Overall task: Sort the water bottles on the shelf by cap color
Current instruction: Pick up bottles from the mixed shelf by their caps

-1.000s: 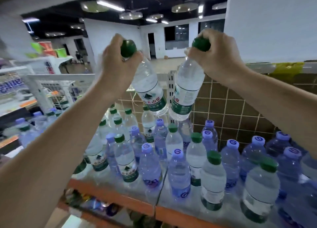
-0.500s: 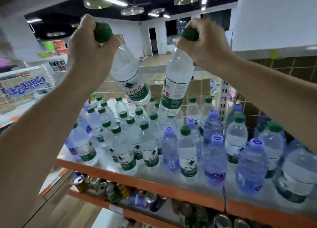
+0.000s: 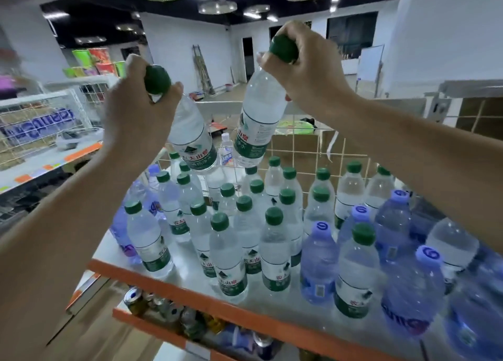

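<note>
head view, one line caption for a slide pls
Both hands, left hand and right hand, hold green-capped bottles above the shelf.

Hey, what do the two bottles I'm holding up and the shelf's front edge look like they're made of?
Both held bottles, left and right, look like thin clear plastic: you see through them, with glossy printed label wraps. Their green caps look like opaque moulded plastic. The shelf's orange front edge is probably painted metal, smooth and evenly coloured, though the picture leaves that open.
</note>
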The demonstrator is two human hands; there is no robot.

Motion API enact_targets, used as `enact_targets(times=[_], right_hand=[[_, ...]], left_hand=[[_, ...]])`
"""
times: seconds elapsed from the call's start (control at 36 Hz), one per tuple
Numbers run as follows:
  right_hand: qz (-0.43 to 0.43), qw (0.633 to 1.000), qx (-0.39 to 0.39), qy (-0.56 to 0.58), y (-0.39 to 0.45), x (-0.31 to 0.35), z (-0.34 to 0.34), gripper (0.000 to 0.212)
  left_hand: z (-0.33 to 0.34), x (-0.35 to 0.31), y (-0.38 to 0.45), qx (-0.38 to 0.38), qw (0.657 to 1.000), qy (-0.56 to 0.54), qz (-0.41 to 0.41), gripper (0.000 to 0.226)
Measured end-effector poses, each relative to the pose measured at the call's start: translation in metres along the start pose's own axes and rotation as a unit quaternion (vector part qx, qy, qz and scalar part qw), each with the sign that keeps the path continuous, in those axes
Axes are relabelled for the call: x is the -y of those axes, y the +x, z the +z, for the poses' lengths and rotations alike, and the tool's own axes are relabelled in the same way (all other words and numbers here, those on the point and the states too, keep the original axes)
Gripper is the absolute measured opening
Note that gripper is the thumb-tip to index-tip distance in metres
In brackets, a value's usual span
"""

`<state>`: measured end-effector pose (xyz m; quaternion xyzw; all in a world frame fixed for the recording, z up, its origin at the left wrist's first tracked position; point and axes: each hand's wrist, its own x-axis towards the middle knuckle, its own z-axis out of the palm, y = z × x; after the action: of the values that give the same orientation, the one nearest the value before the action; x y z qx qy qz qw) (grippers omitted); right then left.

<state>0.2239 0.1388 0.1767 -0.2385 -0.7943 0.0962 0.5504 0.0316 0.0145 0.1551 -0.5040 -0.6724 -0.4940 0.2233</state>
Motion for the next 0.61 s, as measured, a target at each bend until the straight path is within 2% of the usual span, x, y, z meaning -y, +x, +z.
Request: enact_targets(times=[0.11, 0.22, 0.31, 0.5, 0.61], right_hand=[[-0.019, 0.999, 0.027, 0.008, 0.014, -0.013, 0.028, 0.024], [-0.023, 0.998, 0.065, 0.008, 0.022, -0.031, 0.06, 0.031], [-0.019, 0.996, 0.092, 0.009, 0.023, -0.043, 0.082, 0.027], [0.021, 0.977, 0.209, -0.025, 0.02, -0.069, 0.132, 0.025], [0.085, 0.957, 0.274, -0.035, 0.011, -0.083, 0.153, 0.024]], left_hand=[[0.014, 0.02, 0.008, 0.027, 0.999, 0.027, -0.018, 0.033], [0.031, 0.04, 0.012, 0.09, 0.994, 0.041, -0.045, 0.026], [0.046, 0.055, 0.009, 0.132, 0.989, 0.031, -0.058, 0.024], [0.077, 0.096, 0.011, 0.283, 0.957, 0.037, -0.061, 0.028], [0.096, 0.114, 0.009, 0.333, 0.936, 0.109, -0.021, 0.033]])
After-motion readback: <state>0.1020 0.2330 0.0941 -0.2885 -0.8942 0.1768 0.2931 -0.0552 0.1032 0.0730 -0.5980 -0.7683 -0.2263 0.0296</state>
